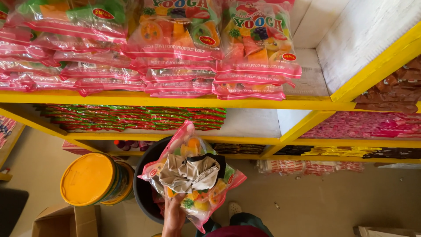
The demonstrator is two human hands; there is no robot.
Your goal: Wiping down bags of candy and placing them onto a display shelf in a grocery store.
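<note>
Our hand (pixel 174 216) grips a pink candy packet (pixel 193 175) with a rag (pixel 189 173), wiping it above the black bucket (pixel 144 188); shelving comes next, we judge.

A yellow-edged shelf (pixel 175 100) carries stacks of pink candy packets (pixel 184 57) on its top level. Below it lie flat piles of red and green packets (pixel 131 117). On the floor (pixel 315 202) stand a tub with a yellow lid (pixel 90 179), a cardboard box (pixel 61 221) and a dark bucket (pixel 144 188).
</note>
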